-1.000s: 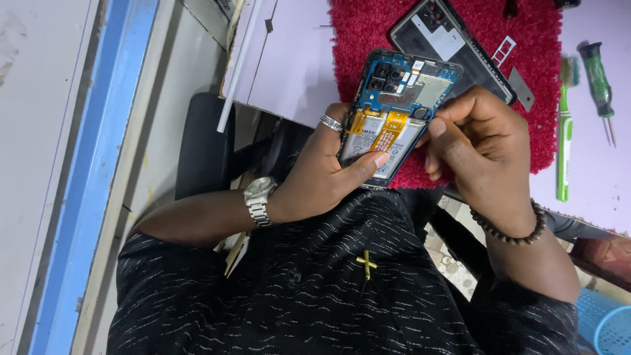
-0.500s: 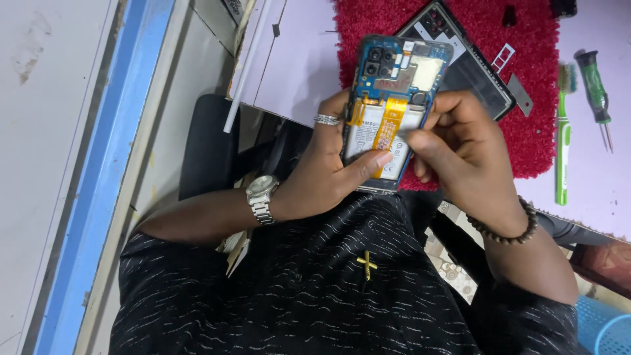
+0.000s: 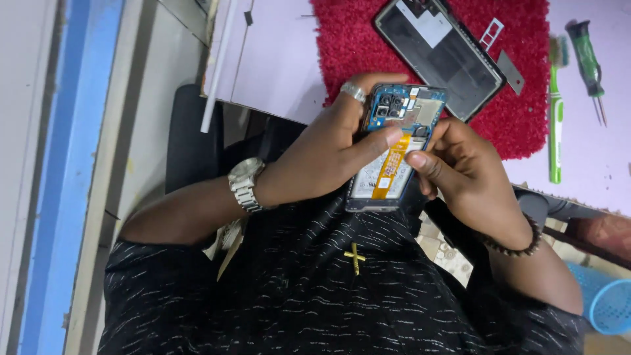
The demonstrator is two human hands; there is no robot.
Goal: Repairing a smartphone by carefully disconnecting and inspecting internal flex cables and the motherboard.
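An opened phone [image 3: 394,154] with its back removed shows a blue circuit board, a white battery and an orange flex ribbon. My left hand [image 3: 328,154], wearing a ring and a silver wristwatch, grips the phone's left side with the thumb across the ribbon. My right hand [image 3: 470,181], with a bead bracelet, holds the phone's right edge, fingertips on the board near the ribbon. The phone is held above my lap, in front of the desk edge.
A red mat [image 3: 368,46] on the pale purple desk [image 3: 276,66] carries a detached black phone back panel [image 3: 440,52] and a small metal tray part [image 3: 491,31]. A green screwdriver [image 3: 587,62] and a green tool [image 3: 556,118] lie right. A blue basket [image 3: 608,306] sits lower right.
The phone has shifted lower and closer to my body. My left thumb now lies across the orange ribbon, and my right fingers have moved onto the phone's right edge.
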